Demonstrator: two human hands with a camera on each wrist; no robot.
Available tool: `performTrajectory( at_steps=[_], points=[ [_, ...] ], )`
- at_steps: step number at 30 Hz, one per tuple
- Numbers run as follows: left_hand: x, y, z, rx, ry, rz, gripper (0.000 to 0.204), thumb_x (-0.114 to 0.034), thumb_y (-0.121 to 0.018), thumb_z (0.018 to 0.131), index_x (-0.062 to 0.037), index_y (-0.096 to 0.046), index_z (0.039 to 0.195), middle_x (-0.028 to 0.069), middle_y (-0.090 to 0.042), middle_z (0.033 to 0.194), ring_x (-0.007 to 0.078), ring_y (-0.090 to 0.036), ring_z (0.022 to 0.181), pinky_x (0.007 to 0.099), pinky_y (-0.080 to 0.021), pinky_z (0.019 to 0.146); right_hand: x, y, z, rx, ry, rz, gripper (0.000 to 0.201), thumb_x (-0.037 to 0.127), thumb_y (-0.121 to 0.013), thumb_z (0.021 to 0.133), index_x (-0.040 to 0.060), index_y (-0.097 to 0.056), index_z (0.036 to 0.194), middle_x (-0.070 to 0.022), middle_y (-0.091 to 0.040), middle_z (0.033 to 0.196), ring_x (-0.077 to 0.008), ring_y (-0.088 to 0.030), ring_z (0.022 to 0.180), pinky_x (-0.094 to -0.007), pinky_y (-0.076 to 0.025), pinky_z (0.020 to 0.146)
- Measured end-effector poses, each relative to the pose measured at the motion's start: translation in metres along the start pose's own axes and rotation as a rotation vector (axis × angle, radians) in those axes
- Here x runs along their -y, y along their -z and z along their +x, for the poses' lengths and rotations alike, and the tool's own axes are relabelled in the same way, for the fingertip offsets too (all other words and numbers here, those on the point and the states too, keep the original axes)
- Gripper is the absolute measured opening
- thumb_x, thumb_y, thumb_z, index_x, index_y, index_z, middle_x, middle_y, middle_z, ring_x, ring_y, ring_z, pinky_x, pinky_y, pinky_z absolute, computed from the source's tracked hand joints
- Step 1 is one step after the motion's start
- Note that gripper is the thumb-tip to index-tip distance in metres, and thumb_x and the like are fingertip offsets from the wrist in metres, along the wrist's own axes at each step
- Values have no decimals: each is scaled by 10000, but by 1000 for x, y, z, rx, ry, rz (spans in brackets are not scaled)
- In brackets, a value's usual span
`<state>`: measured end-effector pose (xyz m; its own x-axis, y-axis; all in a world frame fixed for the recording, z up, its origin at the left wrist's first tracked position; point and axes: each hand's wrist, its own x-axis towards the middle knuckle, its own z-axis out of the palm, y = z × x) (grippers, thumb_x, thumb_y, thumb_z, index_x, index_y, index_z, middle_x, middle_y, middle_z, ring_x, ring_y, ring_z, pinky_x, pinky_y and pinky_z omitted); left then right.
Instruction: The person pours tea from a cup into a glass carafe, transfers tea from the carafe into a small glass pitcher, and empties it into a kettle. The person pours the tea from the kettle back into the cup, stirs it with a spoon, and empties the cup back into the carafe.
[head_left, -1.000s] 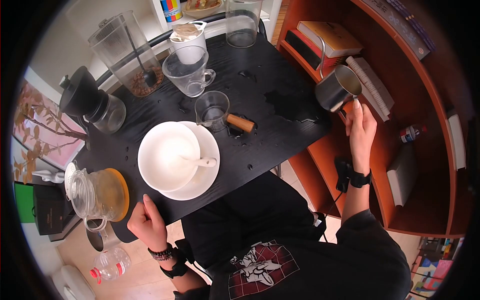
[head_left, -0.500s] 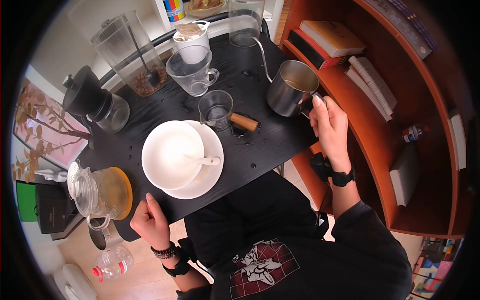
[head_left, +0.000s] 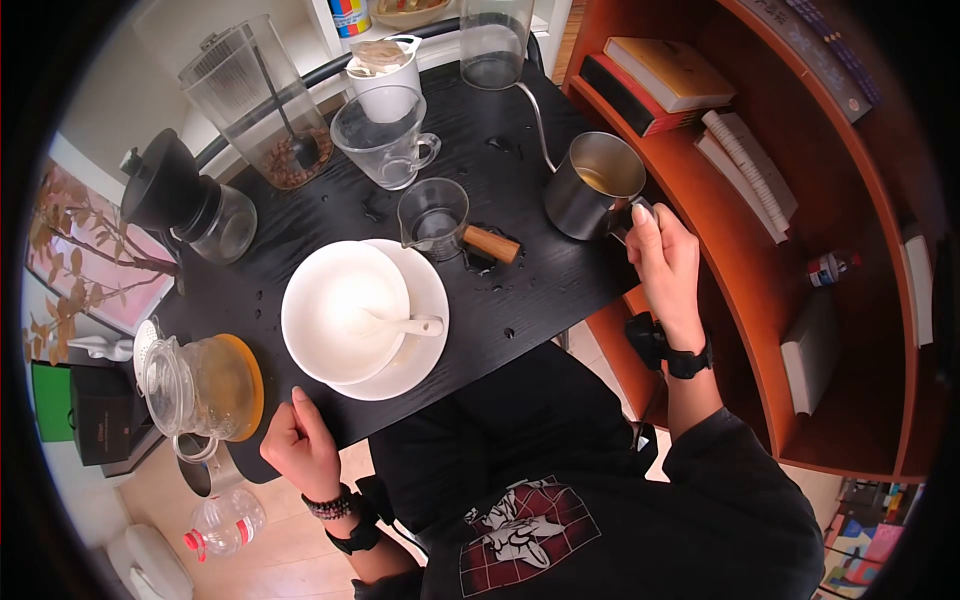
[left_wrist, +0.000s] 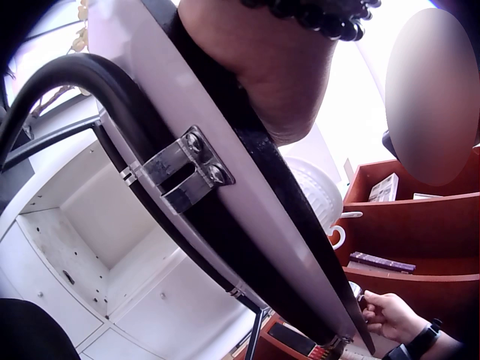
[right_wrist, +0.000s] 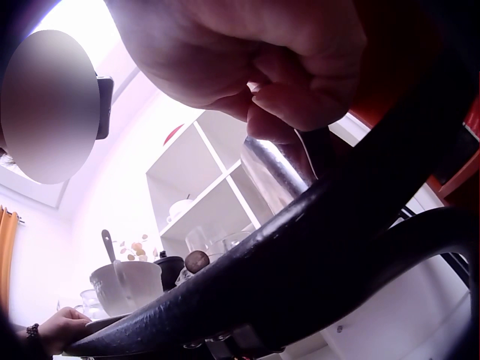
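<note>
My right hand (head_left: pixel 665 265) grips the handle of a steel gooseneck kettle (head_left: pixel 578 205) at the right end of the black table (head_left: pixel 560 290). The lidless kettle is upright, with yellowish liquid inside and its thin spout towards the back. In the right wrist view, curled fingers (right_wrist: pixel 292 97) hide most of the handle above the steel body (right_wrist: pixel 274 172). My left hand (head_left: pixel 303 447) rests at the near left table edge, loosely curled and holding nothing, beside a white bowl (head_left: pixel 345 300) on a plate (head_left: pixel 430 345) with a spoon (head_left: pixel 415 325).
A glass jug with wooden handle (head_left: pixel 435 225), glass cup (head_left: pixel 385 140), white pot (head_left: pixel 388 95), bean container (head_left: pixel 290 160), grinder (head_left: pixel 170 190) and glass teapot (head_left: pixel 205 385) stand on the table. Water drops wet its top. A bookshelf (head_left: pixel 740 300) borders the right.
My right hand has brought the kettle left from beside the shelf to the table's right end, then shifted it slightly right and nearer. The left hand stays by the edge.
</note>
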<state>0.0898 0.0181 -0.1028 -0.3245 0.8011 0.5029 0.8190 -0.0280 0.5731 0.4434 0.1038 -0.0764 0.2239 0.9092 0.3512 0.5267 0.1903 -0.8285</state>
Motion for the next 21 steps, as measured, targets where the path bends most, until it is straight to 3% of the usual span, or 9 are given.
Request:
performTrajectory(
  at_steps=[1,14,18,21],
  points=[
    [0,0,0,-1,0,-2,400,-74,-554,875,9,-341,546,68,-274,453,132,-205,440,308,-172,404,0,1,0,15,-14,-12,340,277,-488,939,7,-546,741,-19,-498,521,-72,-466,483,-241,-364,462],
    [-16,8,-24,-38,-35,-169,364,-24,-508,870,-1,-308,567,44,-263,485,109,-222,449,295,-157,420,0,7,7,88,-60,27,353,276,-502,927,4,-545,706,-7,-483,518,-58,-443,493,-237,-358,468],
    [-38,5,-40,39,-154,-184,371,-2,-554,793,-35,-308,517,68,-276,460,192,-276,378,314,-174,402,5,10,9,128,-115,53,380,298,-521,918,7,-541,675,-7,-476,516,-58,-428,492,-239,-349,464],
    [-47,3,-45,77,-216,-259,379,1,-564,782,-45,-307,506,61,-284,454,194,-274,371,311,-178,396,2,10,11,130,-119,41,402,312,-530,913,13,-522,644,-8,-473,514,-60,-423,488,-240,-343,459]
  ],
)
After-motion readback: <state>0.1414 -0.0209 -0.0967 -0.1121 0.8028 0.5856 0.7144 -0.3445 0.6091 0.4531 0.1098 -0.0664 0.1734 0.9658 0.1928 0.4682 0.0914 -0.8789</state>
